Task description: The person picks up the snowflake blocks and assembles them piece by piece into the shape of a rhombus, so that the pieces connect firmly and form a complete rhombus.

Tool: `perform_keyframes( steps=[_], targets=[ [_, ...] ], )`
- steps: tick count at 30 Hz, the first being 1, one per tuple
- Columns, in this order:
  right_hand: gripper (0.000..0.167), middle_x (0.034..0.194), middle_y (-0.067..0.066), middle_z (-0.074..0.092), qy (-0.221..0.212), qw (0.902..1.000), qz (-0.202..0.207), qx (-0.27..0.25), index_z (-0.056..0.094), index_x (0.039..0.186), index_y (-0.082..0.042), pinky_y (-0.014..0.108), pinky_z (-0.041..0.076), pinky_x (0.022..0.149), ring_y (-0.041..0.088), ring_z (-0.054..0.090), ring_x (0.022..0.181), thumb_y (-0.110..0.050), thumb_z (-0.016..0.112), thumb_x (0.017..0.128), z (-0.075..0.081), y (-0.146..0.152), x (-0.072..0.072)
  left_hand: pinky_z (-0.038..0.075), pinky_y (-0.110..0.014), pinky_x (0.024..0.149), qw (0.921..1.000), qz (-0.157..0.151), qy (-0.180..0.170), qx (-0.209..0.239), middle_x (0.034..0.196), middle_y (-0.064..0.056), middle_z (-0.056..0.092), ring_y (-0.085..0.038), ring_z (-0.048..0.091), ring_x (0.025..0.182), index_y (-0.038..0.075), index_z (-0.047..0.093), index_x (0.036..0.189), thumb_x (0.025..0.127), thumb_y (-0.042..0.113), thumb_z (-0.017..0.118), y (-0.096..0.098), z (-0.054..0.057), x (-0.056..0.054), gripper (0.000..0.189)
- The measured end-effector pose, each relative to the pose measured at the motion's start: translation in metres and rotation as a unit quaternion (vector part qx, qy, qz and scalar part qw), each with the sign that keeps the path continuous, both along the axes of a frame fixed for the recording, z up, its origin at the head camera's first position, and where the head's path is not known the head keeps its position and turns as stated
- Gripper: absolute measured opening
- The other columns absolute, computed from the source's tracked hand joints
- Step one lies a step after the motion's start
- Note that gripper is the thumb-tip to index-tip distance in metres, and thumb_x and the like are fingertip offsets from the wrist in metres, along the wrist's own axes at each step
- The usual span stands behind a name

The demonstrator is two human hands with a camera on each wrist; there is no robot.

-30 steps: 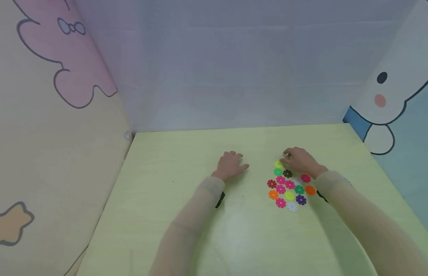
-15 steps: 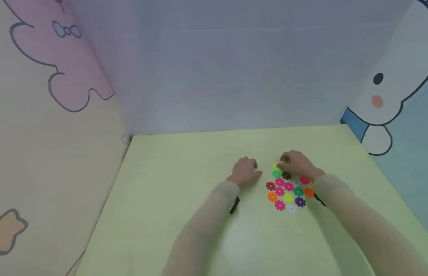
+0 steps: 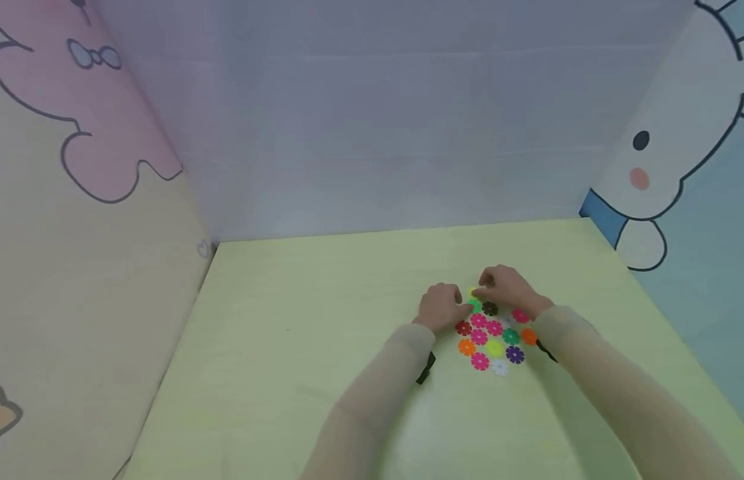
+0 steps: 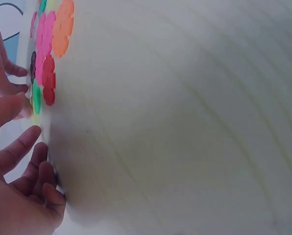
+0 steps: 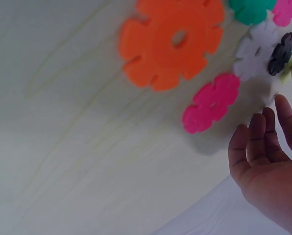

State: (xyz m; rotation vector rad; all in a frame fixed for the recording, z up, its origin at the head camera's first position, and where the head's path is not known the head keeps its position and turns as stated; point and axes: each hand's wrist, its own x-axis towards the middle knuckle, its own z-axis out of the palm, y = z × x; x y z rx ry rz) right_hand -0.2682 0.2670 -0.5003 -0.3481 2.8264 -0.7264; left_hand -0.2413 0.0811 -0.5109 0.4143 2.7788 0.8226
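Observation:
Several colourful notched plastic snowflake discs lie flat in a group right of the table's middle. My left hand (image 3: 439, 305) is at the group's far left; its thumb tip overlaps the light green disc (image 3: 476, 306) in the head view. Above the group's far end is my right hand (image 3: 507, 287), thumb tip right at the far yellow disc (image 3: 473, 292), which is partly hidden. In the left wrist view the left hand's thumb and forefinger (image 4: 22, 147) stand apart with nothing between them. The right wrist view shows loosely bent fingers (image 5: 256, 142) beside a black disc (image 5: 281, 54).
Nearer on the pale table (image 3: 258, 373) lie pink, orange, purple and white discs, with a second yellow disc (image 3: 495, 349) among them. A pale cloth wall (image 3: 372, 147) stands behind the table, and cartoon-printed panels flank it.
My left hand has moved right, from the table's middle to the discs. The right hand has lowered slightly toward the far yellow disc. The head view has shifted a little.

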Motion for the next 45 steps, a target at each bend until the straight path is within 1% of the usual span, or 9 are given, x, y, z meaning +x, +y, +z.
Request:
perform_keyframes(
  steps=[3,7,10,15,21,25,30,38,45],
  targets=[
    [0.032,0.094,0.012,0.062,-0.005,1.0000,-0.009,0.000,0.063,0.100,0.001,0.047,0.047,0.082,0.029,0.055,0.086,-0.027,0.072,0.086,-0.002,0.002,0.002,0.043,-0.023,0.057,1.0000,0.003,0.007,-0.003,0.073,0.006,0.055,-0.012,0.050,0.068,0.013,0.066,0.091,0.085,0.048,0.067,0.004,0.000,0.005,0.035],
    [0.032,0.098,0.014,0.061,-0.014,0.9998,-0.014,-0.003,0.063,0.103,0.000,0.049,0.045,0.085,0.031,0.054,0.091,-0.026,0.071,0.087,-0.002,0.002,0.003,0.042,-0.024,0.059,0.9988,0.015,0.028,-0.036,0.072,0.007,0.054,-0.012,0.048,0.068,0.015,0.065,0.090,0.083,0.054,0.066,0.008,-0.004,0.006,0.039],
    [0.031,0.099,0.014,0.062,-0.019,0.9997,-0.015,-0.001,0.063,0.103,0.000,0.049,0.045,0.085,0.031,0.054,0.092,-0.027,0.070,0.088,0.000,0.002,0.001,0.042,-0.025,0.061,0.9975,0.029,0.034,-0.054,0.072,0.007,0.053,-0.012,0.047,0.069,0.017,0.063,0.089,0.080,0.058,0.067,0.011,-0.006,0.005,0.042],
    [0.033,0.097,0.012,0.062,-0.028,0.9995,-0.017,0.006,0.064,0.102,-0.001,0.048,0.046,0.083,0.031,0.055,0.090,-0.030,0.069,0.089,0.004,0.001,-0.002,0.042,-0.026,0.061,0.9966,0.046,0.034,-0.058,0.072,0.008,0.054,-0.012,0.048,0.069,0.018,0.063,0.088,0.078,0.061,0.067,0.014,-0.005,0.002,0.044],
    [0.037,0.096,0.012,0.062,-0.028,0.9994,-0.018,0.000,0.063,0.102,0.001,0.047,0.047,0.081,0.030,0.055,0.088,-0.031,0.073,0.085,0.003,0.004,-0.001,0.043,-0.027,0.061,0.9955,0.048,0.039,-0.072,0.072,0.008,0.055,-0.012,0.049,0.070,0.019,0.063,0.086,0.077,0.060,0.069,0.019,-0.006,0.000,0.042],
    [0.037,0.093,0.012,0.062,-0.032,0.9992,-0.021,-0.011,0.063,0.100,0.001,0.047,0.047,0.079,0.030,0.055,0.085,-0.030,0.074,0.084,0.000,0.006,0.002,0.043,-0.027,0.062,0.9954,0.045,0.036,-0.076,0.072,0.008,0.054,-0.013,0.048,0.070,0.019,0.063,0.088,0.076,0.058,0.071,0.021,-0.007,0.002,0.041],
    [0.034,0.094,0.012,0.063,-0.034,0.9990,-0.025,-0.017,0.064,0.099,0.001,0.047,0.047,0.081,0.030,0.055,0.086,-0.028,0.073,0.085,0.000,0.005,0.004,0.043,-0.027,0.063,0.9963,0.047,0.023,-0.069,0.073,0.008,0.054,-0.012,0.048,0.069,0.019,0.063,0.091,0.077,0.055,0.072,0.020,-0.008,0.004,0.041],
    [0.036,0.100,0.015,0.063,-0.038,0.9984,-0.033,-0.025,0.063,0.104,0.002,0.048,0.047,0.084,0.032,0.056,0.091,-0.028,0.072,0.086,-0.002,0.002,-0.002,0.044,-0.025,0.061,0.9966,0.055,0.031,-0.053,0.069,0.009,0.056,-0.010,0.050,0.066,0.018,0.068,0.089,0.077,0.053,0.074,0.018,-0.009,-0.002,0.037],
    [0.035,0.099,0.016,0.063,-0.042,0.9981,-0.032,-0.032,0.062,0.106,0.004,0.048,0.047,0.083,0.032,0.056,0.090,-0.025,0.071,0.087,-0.005,0.000,-0.005,0.044,-0.030,0.069,0.9966,0.072,-0.010,-0.039,0.066,0.009,0.054,-0.010,0.050,0.065,0.018,0.068,0.081,0.080,0.046,0.074,0.016,-0.005,-0.004,0.029]
  ],
)
